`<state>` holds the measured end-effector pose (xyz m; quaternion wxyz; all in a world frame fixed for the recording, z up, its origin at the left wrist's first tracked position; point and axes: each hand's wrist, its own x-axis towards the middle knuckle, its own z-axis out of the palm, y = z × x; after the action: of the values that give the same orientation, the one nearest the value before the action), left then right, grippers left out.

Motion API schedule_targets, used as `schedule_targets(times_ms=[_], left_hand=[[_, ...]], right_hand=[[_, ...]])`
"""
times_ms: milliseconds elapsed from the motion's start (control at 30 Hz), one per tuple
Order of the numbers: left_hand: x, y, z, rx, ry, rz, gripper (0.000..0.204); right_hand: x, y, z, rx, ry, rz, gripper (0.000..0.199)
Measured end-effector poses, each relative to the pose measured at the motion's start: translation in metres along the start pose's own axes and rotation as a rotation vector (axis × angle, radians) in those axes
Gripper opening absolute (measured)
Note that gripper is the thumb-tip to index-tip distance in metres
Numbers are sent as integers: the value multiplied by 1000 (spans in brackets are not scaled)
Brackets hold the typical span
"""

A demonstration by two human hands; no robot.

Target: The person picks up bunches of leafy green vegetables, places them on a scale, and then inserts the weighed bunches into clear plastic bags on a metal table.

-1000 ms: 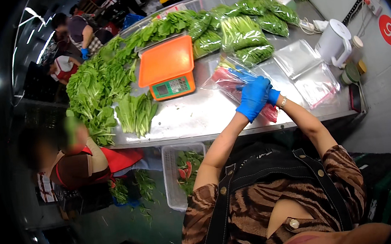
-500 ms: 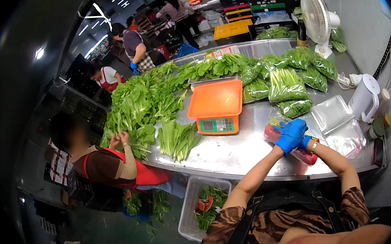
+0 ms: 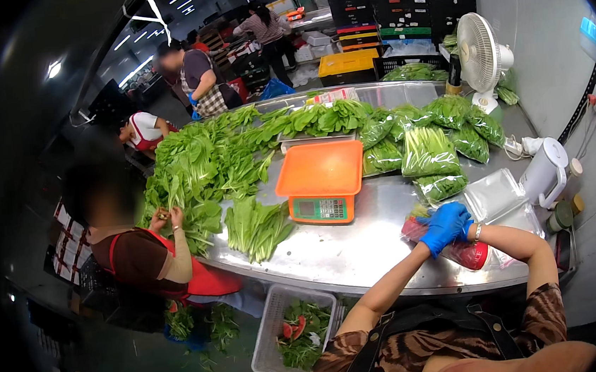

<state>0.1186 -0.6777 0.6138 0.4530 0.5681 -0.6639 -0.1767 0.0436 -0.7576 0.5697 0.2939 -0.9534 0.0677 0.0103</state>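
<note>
Both my hands wear blue gloves and are brought together over a clear plastic bag with red print (image 3: 471,256) at the right front of the metal table. My left hand (image 3: 445,230) lies uppermost, its fingers closed round the bag. Close against it, my right hand (image 3: 467,228) also grips the bag, its fingers partly hidden by the left. One end of the bag, with red and some green showing, sticks out left of my hands; the other lies below them. What is inside cannot be made out clearly.
An orange scale (image 3: 320,184) stands mid-table, with bagged greens (image 3: 428,152), flat clear bags (image 3: 493,194), a white kettle (image 3: 545,171) and a fan (image 3: 481,53) around. Loose leafy greens (image 3: 196,156) cover the left, where a co-worker (image 3: 145,259) handles some. A crate (image 3: 263,359) stands below.
The view has shifted slightly, so the table sits lower and further left. My hands stay together on the bag, with the left one bent more closely over it.
</note>
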Motion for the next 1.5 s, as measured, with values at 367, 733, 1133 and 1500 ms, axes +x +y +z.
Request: schedule_targets(times_ms=[367,733,1133,1500], left_hand=[[-92,-77,-37,279,47,-180,124],[-62,-78,-4,0,135,-80,129],[-57,-75,-19,-144,15,35,122],[-60,-96,-12,-258,124,-11,98]], right_hand=[[29,-10,-23,39,-152,364,53],[49,-59,-65,-12,-422,294,29],[19,-33,-54,618,-287,178,36],[-33,-100,-92,261,219,503,47]])
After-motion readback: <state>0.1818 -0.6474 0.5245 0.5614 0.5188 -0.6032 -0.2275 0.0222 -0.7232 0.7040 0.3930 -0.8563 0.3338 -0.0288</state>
